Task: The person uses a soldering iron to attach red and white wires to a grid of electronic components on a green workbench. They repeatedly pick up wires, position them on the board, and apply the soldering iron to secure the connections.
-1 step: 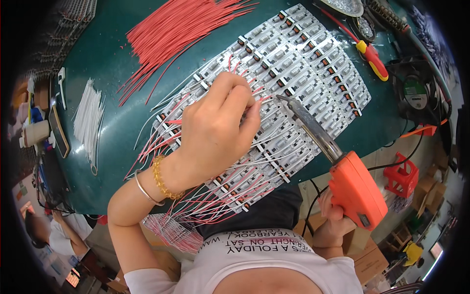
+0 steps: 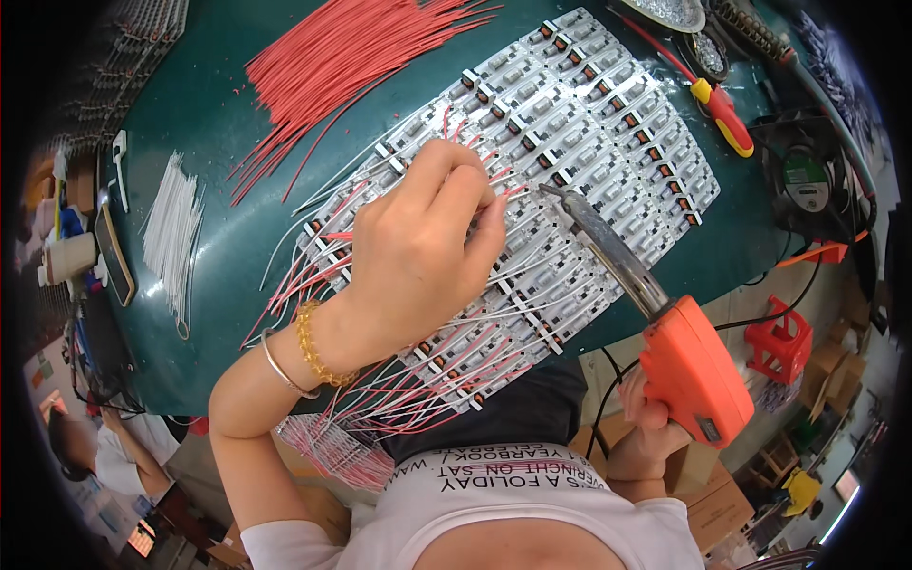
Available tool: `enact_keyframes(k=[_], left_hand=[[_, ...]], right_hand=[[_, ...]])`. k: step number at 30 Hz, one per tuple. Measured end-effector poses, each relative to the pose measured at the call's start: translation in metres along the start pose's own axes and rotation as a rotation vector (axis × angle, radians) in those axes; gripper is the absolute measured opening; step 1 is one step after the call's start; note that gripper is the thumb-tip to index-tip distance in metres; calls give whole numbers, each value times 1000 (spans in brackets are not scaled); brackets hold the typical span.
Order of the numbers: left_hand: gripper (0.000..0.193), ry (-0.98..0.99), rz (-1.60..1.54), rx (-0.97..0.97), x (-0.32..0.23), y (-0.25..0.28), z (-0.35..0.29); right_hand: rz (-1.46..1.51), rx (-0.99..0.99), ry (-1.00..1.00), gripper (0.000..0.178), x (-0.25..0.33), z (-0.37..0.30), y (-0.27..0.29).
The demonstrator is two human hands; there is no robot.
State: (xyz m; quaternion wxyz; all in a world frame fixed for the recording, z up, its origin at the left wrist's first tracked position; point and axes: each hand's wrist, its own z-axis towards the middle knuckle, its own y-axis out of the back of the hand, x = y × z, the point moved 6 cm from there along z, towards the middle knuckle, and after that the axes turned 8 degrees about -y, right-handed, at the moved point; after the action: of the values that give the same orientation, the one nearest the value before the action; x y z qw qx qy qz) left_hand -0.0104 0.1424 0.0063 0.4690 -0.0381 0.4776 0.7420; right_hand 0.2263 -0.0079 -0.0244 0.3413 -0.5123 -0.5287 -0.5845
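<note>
Above a panel of small white circuit boards [image 2: 608, 161] on the table, my left hand [image 2: 418, 242] is closed in a pinch. A short red wire [image 2: 516, 190] shows at its fingertips; the exact grip is partly hidden by the fingers. My right hand [image 2: 654, 423] is wrapped round the handle of an orange soldering gun [image 2: 698, 370]. The gun's metal barrel [image 2: 617, 252] slants over the boards, its tip close to the right of my left fingertips. Many red and white wires [image 2: 475, 380] stick out from the boards' left and near parts.
Loose red wires [image 2: 342, 62] lie in a large pile at the back, and a white wire bundle [image 2: 171, 233] lies left. At the right are a red-and-yellow screwdriver [image 2: 724, 119], a black fan [image 2: 812, 180] and a metal dish [image 2: 670, 9]. Another person [image 2: 114, 451] sits at lower left.
The soldering gun has shifted very slightly right and down. My left hand and the boards look unmoved.
</note>
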Motion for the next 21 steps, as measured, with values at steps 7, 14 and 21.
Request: enact_keyframes(k=[7,14,21], left_hand=[[14,45,77,45,-4,4,3],[15,-71,120,33,-16,4,9],[15,-39,104,89,-12,-7,6]], right_hand=[[56,-25,-23,88,8,2,-2],[201,75,-129,86,21,3,-7],[-2,54,-141,74,-3,-6,6]])
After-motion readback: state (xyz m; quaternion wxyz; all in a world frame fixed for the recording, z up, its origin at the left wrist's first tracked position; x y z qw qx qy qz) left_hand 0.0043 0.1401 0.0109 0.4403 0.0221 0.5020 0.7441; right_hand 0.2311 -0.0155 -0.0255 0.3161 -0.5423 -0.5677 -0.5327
